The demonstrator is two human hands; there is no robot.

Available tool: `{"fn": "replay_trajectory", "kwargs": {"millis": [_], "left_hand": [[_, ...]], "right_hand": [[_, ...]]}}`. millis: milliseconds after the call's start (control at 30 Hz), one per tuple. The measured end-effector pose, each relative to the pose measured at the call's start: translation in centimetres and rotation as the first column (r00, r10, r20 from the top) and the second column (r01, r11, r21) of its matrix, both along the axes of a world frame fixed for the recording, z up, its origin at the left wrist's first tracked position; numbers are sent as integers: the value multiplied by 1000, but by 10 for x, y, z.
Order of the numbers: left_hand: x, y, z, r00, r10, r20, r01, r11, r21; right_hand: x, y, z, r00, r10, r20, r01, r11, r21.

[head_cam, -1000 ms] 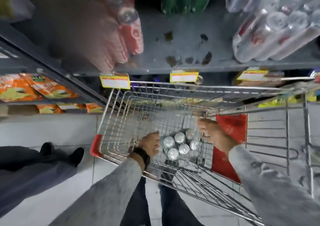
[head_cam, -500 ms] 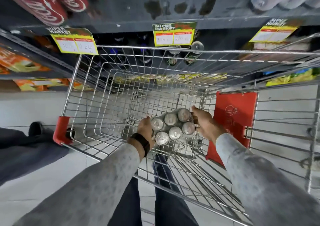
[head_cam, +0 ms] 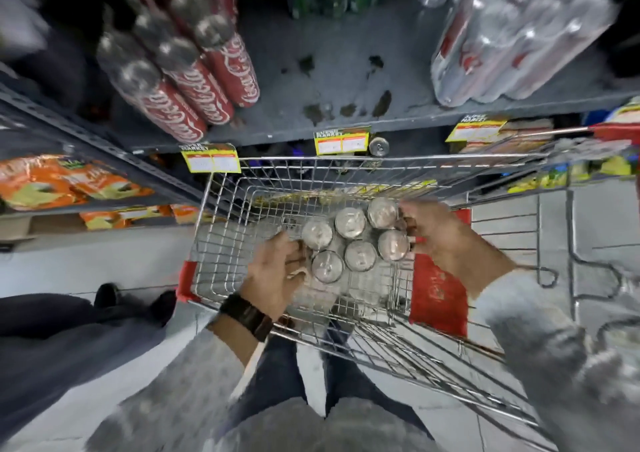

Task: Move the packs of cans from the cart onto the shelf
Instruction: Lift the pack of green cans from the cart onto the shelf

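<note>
Can pack (head_cam: 353,238) gripped between both hands, above cart (head_cam: 221,209).

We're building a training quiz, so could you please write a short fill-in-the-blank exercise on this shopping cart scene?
1. The pack of cans held over the cart shows ___ can tops.
2. The left hand and right hand grip the pack from ___ sides.
3. The wrist with the dark watch is the ___ one.
4. The cans at the shelf's left are ___ in colour.

Missing words: six; opposite; left; red
</note>
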State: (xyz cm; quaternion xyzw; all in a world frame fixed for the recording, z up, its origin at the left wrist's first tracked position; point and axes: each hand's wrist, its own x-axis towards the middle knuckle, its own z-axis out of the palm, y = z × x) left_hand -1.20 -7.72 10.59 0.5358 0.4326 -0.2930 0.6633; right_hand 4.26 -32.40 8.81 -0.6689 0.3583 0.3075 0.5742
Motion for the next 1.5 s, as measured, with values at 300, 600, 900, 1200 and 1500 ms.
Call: {"fn": "replay_trajectory", "kwargs": {"millis": [300, 600, 900, 1200, 1500], "left_hand": [[81, 4, 145, 962, 30, 270, 1, 993, -114], [203, -20, 148, 920, 202, 335, -167, 977, -131], [247, -16, 117, 931, 156, 328, -142, 988, -67], [229, -19, 69, 929, 49, 367, -78, 995, 65], [241, -29, 4, 842, 173, 511, -99, 981, -169]], "right_hand": [[90, -9, 167, 963, 112, 245, -111, 994, -20], [225, 21, 179, 931, 191, 311, -134, 971, -197], [269, 38, 152, 930, 229, 286, -138, 942, -307], [242, 30, 135, 895, -55, 443, 101, 992, -80], [241, 16, 61, 897, -226, 379, 143, 961, 235]]}}
